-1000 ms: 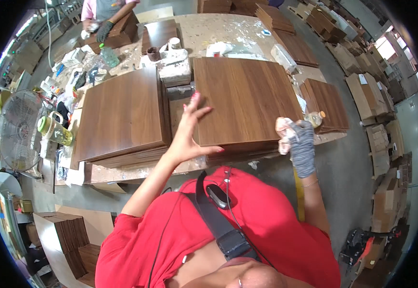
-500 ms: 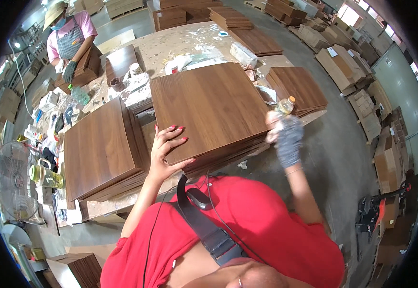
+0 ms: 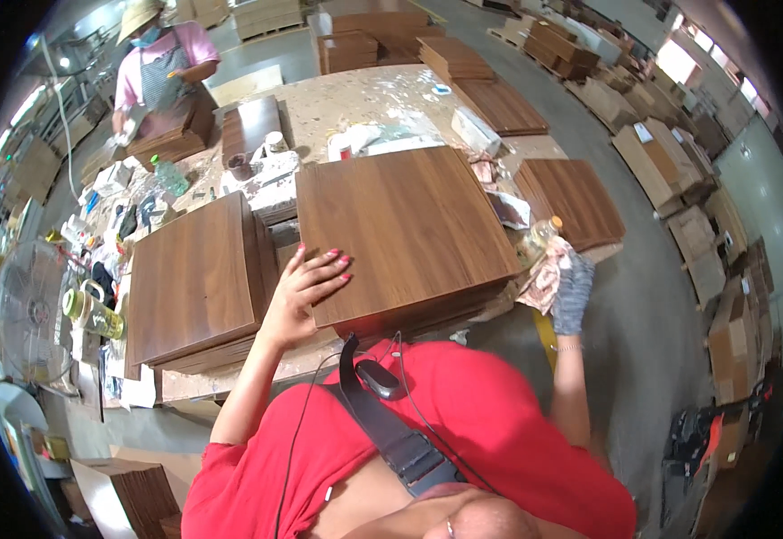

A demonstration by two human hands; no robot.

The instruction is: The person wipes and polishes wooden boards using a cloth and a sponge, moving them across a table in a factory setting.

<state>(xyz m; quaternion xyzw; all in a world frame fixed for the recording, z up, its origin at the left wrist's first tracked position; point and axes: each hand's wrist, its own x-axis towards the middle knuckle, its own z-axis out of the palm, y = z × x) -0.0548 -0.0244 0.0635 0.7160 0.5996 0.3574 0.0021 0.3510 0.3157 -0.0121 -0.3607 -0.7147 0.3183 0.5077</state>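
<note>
Left hand [image 3: 305, 289]: grip wide, fingers over left edge of top brown panel [image 3: 405, 234] (stacked on bench [image 3: 333, 103]). Gloved right hand [image 3: 575, 292]: grip holding crumpled cloth [image 3: 546, 280], near panel's right corner.

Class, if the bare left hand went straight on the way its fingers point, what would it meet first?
Probably the brown board topping the middle stack: the left hand has its fingers over the board's left edge, but whether they touch is unclear.
</note>
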